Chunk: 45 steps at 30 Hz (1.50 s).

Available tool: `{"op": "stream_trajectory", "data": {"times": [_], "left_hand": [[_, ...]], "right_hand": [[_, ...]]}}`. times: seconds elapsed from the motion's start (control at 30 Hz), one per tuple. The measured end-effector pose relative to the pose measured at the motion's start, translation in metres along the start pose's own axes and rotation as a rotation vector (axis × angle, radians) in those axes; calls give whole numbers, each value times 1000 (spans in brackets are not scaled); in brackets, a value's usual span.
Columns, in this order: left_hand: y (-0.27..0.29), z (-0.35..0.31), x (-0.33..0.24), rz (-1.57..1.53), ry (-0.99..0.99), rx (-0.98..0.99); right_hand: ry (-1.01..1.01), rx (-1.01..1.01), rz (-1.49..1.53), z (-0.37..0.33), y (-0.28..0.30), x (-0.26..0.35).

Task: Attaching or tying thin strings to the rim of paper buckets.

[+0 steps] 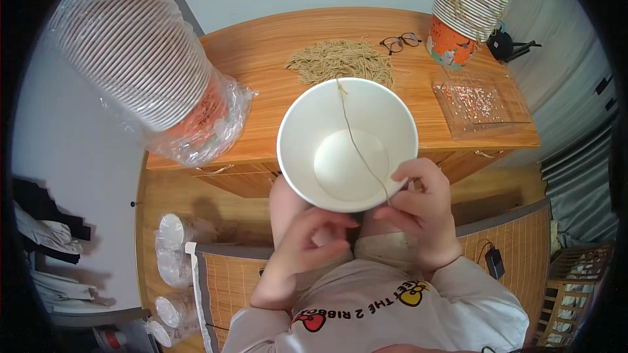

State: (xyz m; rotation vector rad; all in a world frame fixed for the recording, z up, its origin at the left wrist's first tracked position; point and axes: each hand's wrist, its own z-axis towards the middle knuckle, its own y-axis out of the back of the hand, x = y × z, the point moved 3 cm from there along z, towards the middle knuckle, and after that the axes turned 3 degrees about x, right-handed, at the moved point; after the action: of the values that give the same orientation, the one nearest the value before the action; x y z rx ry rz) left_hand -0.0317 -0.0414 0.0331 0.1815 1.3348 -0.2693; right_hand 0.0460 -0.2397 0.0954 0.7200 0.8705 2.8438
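Observation:
A white paper bucket (307, 124) rests tilted at my knees, its mouth facing me. Knotted at the far rim, a thin tan string (355, 144) crosses the mouth to the near right rim. There my right hand (425, 206) has its fingers closed around the rim, with the string's near end at the fingertips. Below the near rim hovers my left hand (311, 245), fingers loosely curled and apart from the thumb, with nothing visible in it. The bucket's outer side is mostly hidden.
Behind the bucket, a heap of tan strings (343, 60) lies on the wooden desk (261, 46) near eyeglasses (400, 42). A tall plastic-wrapped bucket stack (137, 46) leans at left. On the right are stacked orange buckets (458, 26) and a clear tray of small beads (474, 102).

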Motion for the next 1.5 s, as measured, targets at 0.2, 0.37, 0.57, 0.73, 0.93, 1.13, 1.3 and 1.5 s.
{"op": "stream_trajectory", "data": {"times": [0.2,0.37,0.57,0.73,0.93,1.13,1.3,1.5], "left_hand": [[-23,20,2,-58,71,44],[-27,30,8,70,-35,-78],[-52,40,8,-43,287,268],[-47,54,3,-208,210,85],[-23,65,14,-42,-6,278],[-8,80,12,-313,-15,322],[-21,83,3,-556,10,184],[-27,72,23,-949,-152,86]], "right_hand": [[-171,-22,139,2,-13,-4],[-240,-147,450,-3,-5,-1],[-88,-42,-14,-7,2,7],[-95,-79,13,-15,3,-1],[-143,-22,99,-12,2,-3],[-199,-16,139,-15,-4,-5],[-201,-46,94,-15,-8,-9],[-152,-55,279,-23,-21,-30]]}}
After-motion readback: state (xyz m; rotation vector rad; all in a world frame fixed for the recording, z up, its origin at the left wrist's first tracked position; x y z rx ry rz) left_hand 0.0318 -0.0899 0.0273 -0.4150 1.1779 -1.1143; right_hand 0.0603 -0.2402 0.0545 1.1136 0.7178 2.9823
